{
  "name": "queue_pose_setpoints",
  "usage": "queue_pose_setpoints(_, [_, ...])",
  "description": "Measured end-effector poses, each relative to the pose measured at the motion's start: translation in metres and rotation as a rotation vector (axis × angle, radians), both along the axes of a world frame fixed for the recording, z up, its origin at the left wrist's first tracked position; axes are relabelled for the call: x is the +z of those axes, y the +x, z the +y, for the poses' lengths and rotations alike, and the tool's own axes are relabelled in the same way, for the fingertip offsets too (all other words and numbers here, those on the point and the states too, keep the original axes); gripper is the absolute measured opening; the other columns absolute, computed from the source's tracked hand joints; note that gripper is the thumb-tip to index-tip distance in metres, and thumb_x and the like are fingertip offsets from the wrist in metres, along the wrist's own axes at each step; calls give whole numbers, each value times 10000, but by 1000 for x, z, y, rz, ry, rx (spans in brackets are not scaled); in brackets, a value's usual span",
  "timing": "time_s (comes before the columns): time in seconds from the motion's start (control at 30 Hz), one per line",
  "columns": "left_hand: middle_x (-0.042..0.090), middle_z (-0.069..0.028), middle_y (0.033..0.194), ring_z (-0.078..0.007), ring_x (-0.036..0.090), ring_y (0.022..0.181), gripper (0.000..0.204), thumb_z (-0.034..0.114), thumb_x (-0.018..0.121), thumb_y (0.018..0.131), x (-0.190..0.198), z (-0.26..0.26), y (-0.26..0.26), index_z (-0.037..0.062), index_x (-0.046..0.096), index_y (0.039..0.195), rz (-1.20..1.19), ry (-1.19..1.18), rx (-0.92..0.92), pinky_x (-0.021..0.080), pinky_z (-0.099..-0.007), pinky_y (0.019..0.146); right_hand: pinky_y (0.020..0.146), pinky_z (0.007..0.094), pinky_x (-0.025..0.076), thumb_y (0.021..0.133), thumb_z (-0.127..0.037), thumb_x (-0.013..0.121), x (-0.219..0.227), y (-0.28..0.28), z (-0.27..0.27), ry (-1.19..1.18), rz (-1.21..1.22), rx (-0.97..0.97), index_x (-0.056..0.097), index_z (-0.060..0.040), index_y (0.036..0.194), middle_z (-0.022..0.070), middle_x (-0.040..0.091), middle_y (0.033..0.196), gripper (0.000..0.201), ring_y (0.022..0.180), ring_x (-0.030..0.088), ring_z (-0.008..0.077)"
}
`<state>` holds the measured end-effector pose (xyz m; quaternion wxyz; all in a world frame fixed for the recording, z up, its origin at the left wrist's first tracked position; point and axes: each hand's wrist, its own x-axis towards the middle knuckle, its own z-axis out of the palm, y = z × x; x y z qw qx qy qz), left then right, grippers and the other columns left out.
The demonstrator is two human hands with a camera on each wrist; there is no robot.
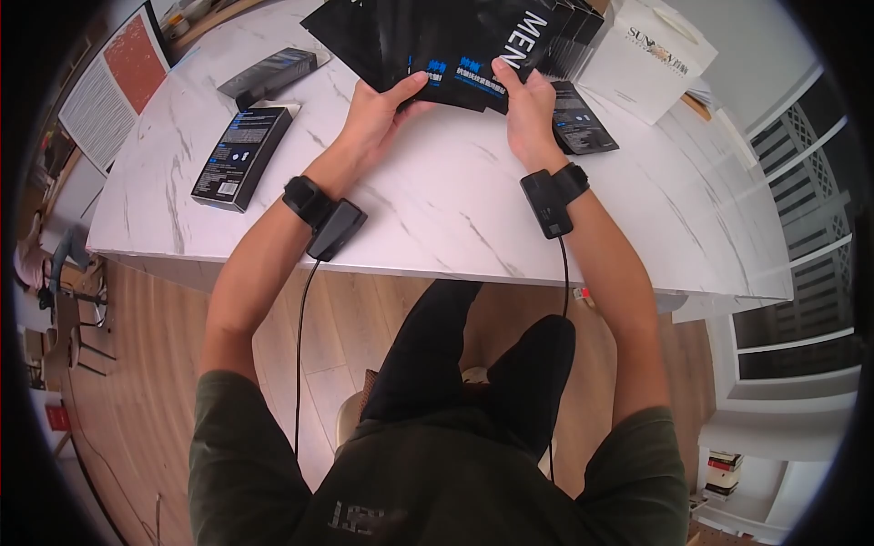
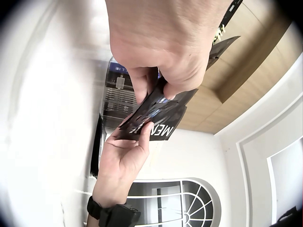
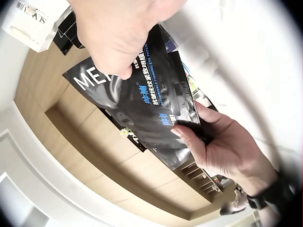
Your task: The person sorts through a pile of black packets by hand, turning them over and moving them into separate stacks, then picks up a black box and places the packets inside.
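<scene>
Several black foil eye-patch sachets [image 1: 455, 50] are fanned out over the far middle of the table, with white "MEN" lettering and blue print. My left hand [image 1: 371, 120] pinches their near left edge, thumb on top. With its thumb lying across the printed face, my right hand [image 1: 530, 114] grips the right part of the fan. The right wrist view shows the sachets [image 3: 137, 111] overlapping one another between both hands. Seen from the left wrist, the fingers of my left hand [image 2: 165, 42] hide part of the sachets [image 2: 163, 118].
Left on the marble-patterned table [image 1: 437, 200] lie a black printed box [image 1: 238, 159] and another black box [image 1: 273, 75]. At the right are a flat black packet [image 1: 583, 120], black boxes [image 1: 575, 41] and a white paper bag [image 1: 645, 68]. Cables hang from both wrist cameras.
</scene>
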<state>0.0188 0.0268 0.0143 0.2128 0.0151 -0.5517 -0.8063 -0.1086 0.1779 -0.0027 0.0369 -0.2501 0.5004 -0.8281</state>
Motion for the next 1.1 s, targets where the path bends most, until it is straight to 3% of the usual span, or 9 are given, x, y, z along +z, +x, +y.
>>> queue_pose_setpoints(0.13, [626,-31,1051,-119,615,904,303,72,672,838,0,1,1,73,567,1122,-23,-12,58,530,-254,721,749,228,424,856,-136,661,4,5,5,96,-62,43,615,-13,973,12,638,943,175,830,540,58])
queue_pose_setpoints(0.33, [618,-18,1059,-111,608,908,354,93,694,827,-5,-3,-1,83,542,1147,-31,-96,68,513,-253,731,803,238,444,872,-126,634,5,11,-1,19,49,191,565,-13,1089,36,628,1037,253,918,567,91])
queue_pose_setpoints(0.43, [600,-37,1110,-128,598,962,407,124,699,830,-2,4,3,74,515,1190,-81,-155,25,514,-284,773,816,247,448,874,-112,627,10,17,0,25,117,174,556,-12,1095,42,626,1035,252,925,570,95])
queue_pose_setpoints(0.53, [577,-51,1158,-148,574,1034,460,169,699,836,8,13,10,59,492,1232,-57,-38,-36,506,-313,828,823,240,444,879,-118,632,12,16,3,21,160,149,556,-15,1085,43,630,1026,242,919,572,90])
queue_pose_setpoints(0.63, [624,-54,1059,-131,594,942,443,204,699,841,-2,12,3,13,525,1201,100,-219,-7,502,-281,773,883,241,425,887,-123,635,13,12,3,74,277,84,539,-15,1136,43,621,1069,288,976,562,94])
queue_pose_setpoints(0.77, [646,-42,988,-106,594,886,387,205,714,827,-7,4,0,3,580,1129,51,-429,54,493,-251,757,808,237,438,851,-170,685,14,16,-4,43,430,92,561,-3,1058,40,614,989,294,916,544,84])
queue_pose_setpoints(0.83, [654,-40,964,-99,597,861,364,194,724,817,-3,3,1,1,601,1099,-87,-493,58,491,-245,750,807,241,440,847,-186,690,8,14,-3,87,407,119,547,1,1072,44,610,986,326,913,547,91])
queue_pose_setpoints(1.1, [661,-68,985,-99,604,851,342,146,726,805,-10,3,-6,-27,604,1074,-45,-443,16,495,-247,750,838,251,432,821,-53,617,8,25,0,133,264,282,474,23,1150,68,581,1010,366,935,535,114])
